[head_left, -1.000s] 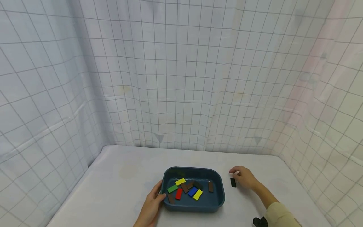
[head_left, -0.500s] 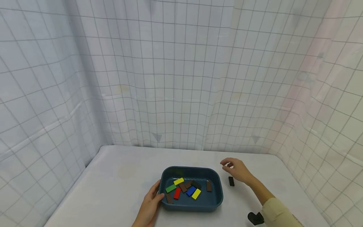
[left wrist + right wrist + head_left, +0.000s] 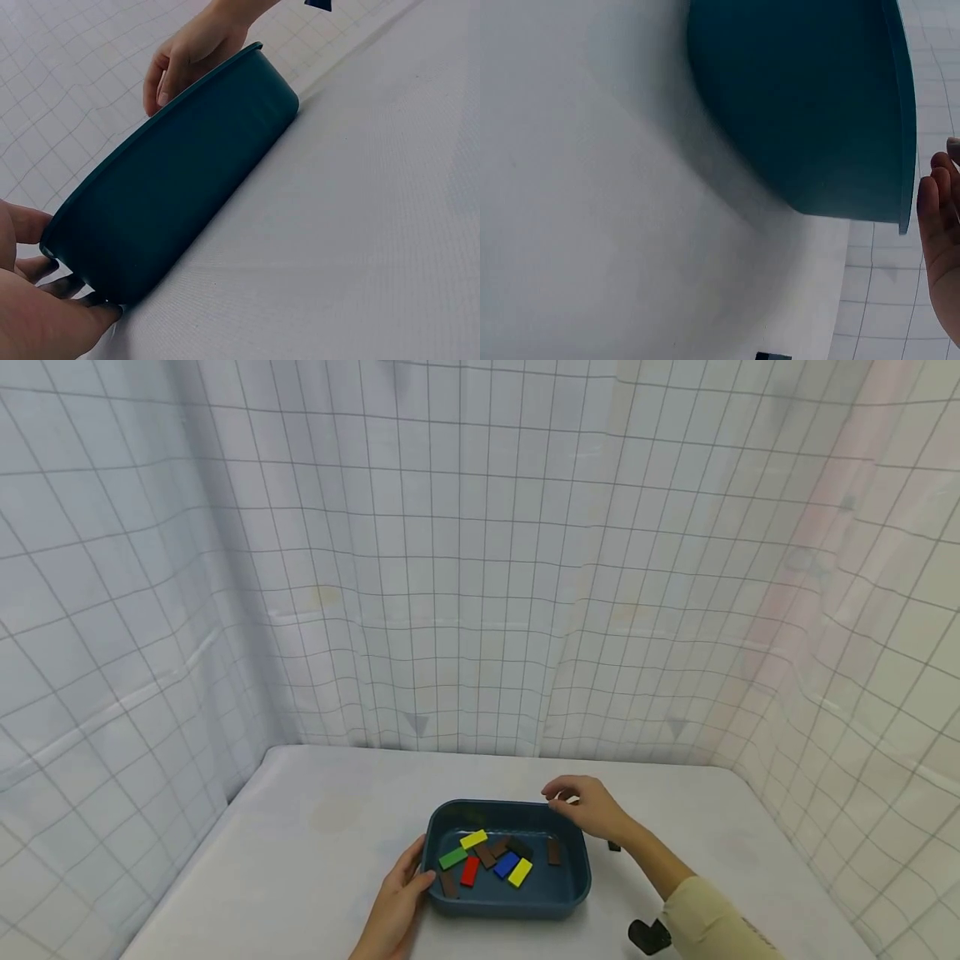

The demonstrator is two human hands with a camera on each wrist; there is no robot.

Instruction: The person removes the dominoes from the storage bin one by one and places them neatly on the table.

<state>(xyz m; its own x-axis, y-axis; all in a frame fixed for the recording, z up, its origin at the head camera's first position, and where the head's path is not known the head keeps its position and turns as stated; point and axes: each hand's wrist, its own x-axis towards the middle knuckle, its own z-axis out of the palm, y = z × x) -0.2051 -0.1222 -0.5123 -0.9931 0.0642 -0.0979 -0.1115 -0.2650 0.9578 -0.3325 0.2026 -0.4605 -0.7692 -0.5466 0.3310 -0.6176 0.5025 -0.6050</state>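
A dark teal plastic box [image 3: 508, 910] stands on the white table with several small coloured blocks lying flat in it. Among them are a red block [image 3: 469, 871], a blue block [image 3: 506, 864] and a green block [image 3: 453, 858]. My left hand [image 3: 397, 897] holds the box at its left end, thumb and fingers spread about the corner. Over the far right rim hovers my right hand [image 3: 592, 806], fingers loosely bent, with no block visible between them. Beneath the right wrist, a small black block [image 3: 614, 846] lies on the table, partly hidden.
White cloth with a dark grid [image 3: 480, 610] hangs behind the table [image 3: 337, 827] and along both sides. A black device [image 3: 648, 936] sits beside the right sleeve [image 3: 712, 918]. Two yellow blocks and several brown ones also lie in the box.
My right hand has moved left, from beside the black block to over the box's far right rim. The black block stays on the table. My left hand stays on the box.
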